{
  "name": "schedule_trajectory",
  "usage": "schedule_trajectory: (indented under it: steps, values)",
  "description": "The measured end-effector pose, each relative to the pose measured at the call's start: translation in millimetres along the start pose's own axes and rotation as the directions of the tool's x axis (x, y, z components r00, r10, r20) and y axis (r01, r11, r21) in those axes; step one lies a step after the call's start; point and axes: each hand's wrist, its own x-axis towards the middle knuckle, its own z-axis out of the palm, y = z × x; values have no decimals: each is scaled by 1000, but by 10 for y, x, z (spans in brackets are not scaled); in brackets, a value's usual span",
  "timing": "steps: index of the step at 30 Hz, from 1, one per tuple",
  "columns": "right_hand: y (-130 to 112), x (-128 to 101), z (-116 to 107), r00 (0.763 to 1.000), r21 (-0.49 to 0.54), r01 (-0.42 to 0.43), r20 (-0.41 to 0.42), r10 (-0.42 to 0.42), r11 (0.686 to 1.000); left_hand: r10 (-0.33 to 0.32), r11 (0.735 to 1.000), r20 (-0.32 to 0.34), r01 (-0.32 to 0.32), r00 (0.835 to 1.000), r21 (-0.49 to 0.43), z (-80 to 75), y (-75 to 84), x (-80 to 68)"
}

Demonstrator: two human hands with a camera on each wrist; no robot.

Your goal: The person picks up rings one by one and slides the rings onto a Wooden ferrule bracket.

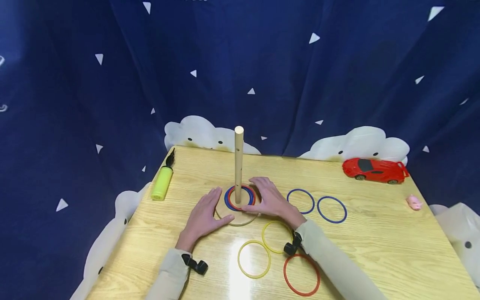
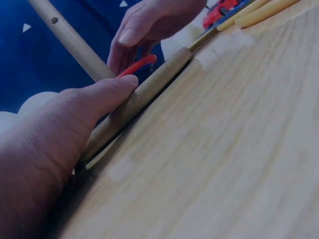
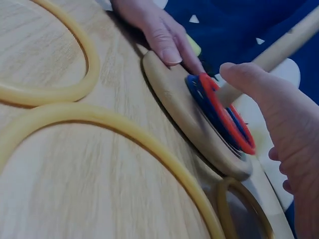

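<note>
A round wooden base [image 1: 240, 221] with a tall upright peg [image 1: 238, 162] stands near the table's middle. Around the foot of the peg lie blue rings [image 3: 203, 105], with a red ring [image 3: 248, 146] on top. My left hand [image 1: 204, 214] rests at the base's left side, fingers extended, its thumb over the front rim in the left wrist view. At the right side, my right hand [image 1: 271, 198] is spread about the stacked rings. In the right wrist view its thumb is above the red ring beside the peg; whether it touches the ring, I cannot tell.
Two yellow rings [image 1: 238, 259] [image 1: 263, 238] and a red ring [image 1: 318, 278] lie in front. Two blue rings [image 1: 313, 202] [image 1: 346, 213] lie right. A red toy car [image 1: 375, 171] and small pink toy [image 1: 414, 202] are farther right. A yellow-green pump [image 1: 162, 183] lies left.
</note>
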Motion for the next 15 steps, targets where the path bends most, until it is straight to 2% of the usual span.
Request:
schedule_trajectory:
  steps: [15]
  values:
    - [220, -656, -323, 990, 8, -105, -89, 106, 994, -19, 1000, 20, 19, 1000, 2, 10, 8, 3]
